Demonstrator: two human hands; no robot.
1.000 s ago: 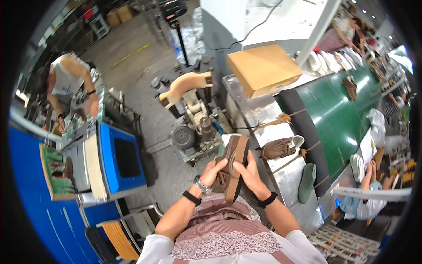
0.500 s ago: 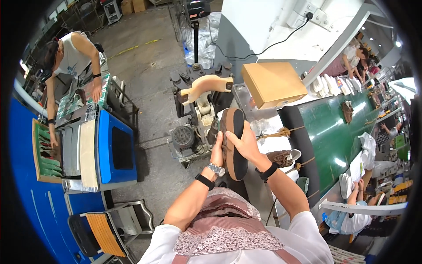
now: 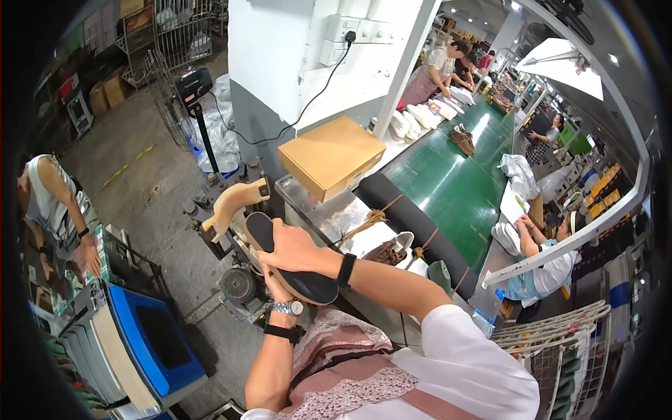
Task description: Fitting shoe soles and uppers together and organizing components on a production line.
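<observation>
A shoe with a black outsole edged in tan is held in front of me, its sole turned up toward my view. My right hand lies across the middle of the shoe, fingers wrapped over it. From the near left side my left hand grips the same shoe, its fingers partly hidden. The upper is mostly out of sight beneath the sole. Just beyond the toe stands a machine with a curved tan pad. To the right of my hands, a brown shoe rests on the side table.
A cardboard box sits on the metal table beside a green conveyor belt, which carries a pair of brown shoes. A motor stands low ahead. At left are a blue machine and a co-worker; others work along the belt.
My view has swung right, showing more of the conveyor. The shoe has tilted over so its sole faces up, and my right hand has moved across the sole. Both hands keep hold.
</observation>
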